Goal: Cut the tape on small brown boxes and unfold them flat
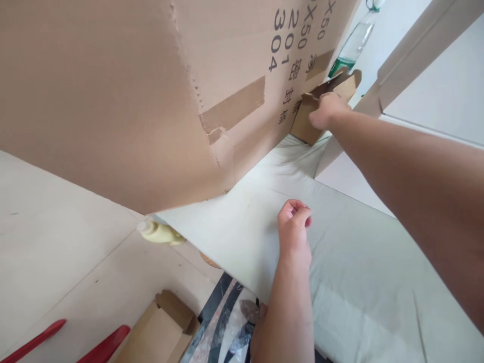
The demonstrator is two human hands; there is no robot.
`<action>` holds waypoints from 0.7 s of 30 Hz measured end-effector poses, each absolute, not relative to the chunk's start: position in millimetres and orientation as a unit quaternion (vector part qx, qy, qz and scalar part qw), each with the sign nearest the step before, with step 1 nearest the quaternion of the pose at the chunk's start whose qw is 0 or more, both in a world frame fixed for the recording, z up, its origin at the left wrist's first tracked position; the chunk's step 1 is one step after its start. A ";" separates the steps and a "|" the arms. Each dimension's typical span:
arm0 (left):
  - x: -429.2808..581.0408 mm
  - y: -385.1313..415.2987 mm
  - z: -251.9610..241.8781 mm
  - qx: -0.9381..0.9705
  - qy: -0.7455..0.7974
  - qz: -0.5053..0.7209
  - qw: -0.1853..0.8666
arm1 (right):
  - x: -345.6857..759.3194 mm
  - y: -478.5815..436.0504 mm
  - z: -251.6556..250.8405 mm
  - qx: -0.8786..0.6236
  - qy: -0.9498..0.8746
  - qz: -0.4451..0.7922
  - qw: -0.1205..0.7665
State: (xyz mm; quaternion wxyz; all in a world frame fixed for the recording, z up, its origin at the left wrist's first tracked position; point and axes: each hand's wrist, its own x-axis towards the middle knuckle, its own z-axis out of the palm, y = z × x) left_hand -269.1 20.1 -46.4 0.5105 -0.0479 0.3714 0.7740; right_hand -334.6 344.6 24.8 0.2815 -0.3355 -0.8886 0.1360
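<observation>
Three cardboard boxes show: one large carton (106, 101), one small box (305, 122) and one lower box (145, 330). There are two hands, the left hand (294, 222) and the right hand (328, 110), two bottles, one clear bottle (354, 39) and one yellow bottle (161, 233), two red strips (104, 347) and two tape strips (238, 108).

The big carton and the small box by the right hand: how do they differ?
The big carton is far larger than the small box. Dark numbers and characters mark the big carton; the visible sides of the small box show none. The right hand is at the small box, not the big carton. Both are brown cardboard.
</observation>
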 end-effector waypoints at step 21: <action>-265.5 -7.1 -32.2 -0.095 0.483 0.828 0.269 | -58.3 63.9 29.4 -0.123 -0.949 -0.049 0.286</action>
